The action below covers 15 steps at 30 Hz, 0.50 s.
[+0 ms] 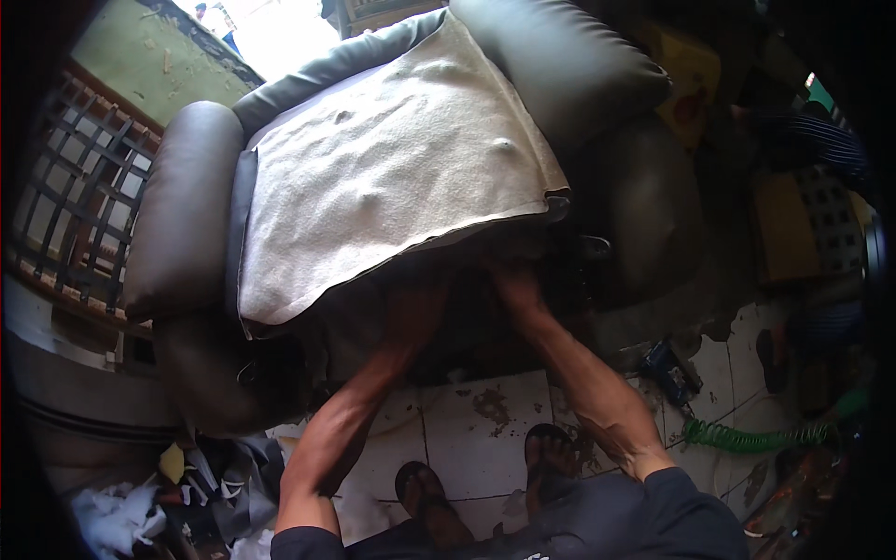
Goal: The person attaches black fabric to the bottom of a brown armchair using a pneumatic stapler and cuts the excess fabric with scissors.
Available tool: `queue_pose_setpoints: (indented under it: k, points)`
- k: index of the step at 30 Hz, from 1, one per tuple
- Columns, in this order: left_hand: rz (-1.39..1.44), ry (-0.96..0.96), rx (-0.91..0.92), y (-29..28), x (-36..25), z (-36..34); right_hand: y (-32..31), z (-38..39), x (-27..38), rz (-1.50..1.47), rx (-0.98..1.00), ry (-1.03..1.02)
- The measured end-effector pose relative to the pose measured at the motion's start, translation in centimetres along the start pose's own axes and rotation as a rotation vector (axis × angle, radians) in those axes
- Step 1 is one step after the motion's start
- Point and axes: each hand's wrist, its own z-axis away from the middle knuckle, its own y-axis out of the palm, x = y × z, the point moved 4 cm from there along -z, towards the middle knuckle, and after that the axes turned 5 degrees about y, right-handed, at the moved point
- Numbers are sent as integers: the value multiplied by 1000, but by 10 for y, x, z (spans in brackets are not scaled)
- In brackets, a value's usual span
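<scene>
A dark grey upholstered armchair [182,210] stands in front of me, with a light beige fleece-like cloth [392,177] spread over its seat. Both my arms reach to the seat's front, below the cloth's near edge. My left hand [417,303] is in deep shadow there, close to the dark front panel. Just to its right, my right hand [513,278] goes in under the seat's front edge. The fingers of both hands are lost in the dark, so what they touch or hold is hidden. A small metal lever [595,246] shows at the chair's right side.
A dark nail gun [670,371] lies on the tiled floor at right, near a green coiled air hose [756,437]. White stuffing [117,518] and scraps heap up at lower left. A metal window grille [79,177] is at left. Another person's striped sleeve [821,145] appears at far right.
</scene>
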Motion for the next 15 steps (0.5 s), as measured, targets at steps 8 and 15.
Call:
queue_pose_setpoints:
  k: [8, 15]
  points:
    - [111, -41, -92, 8, 23, 17, 16, -4, 15, 342, 48, -56]
    - [207, -2, 8, -1, 27, 25, -4, 19, 32, 285, 22, 31]
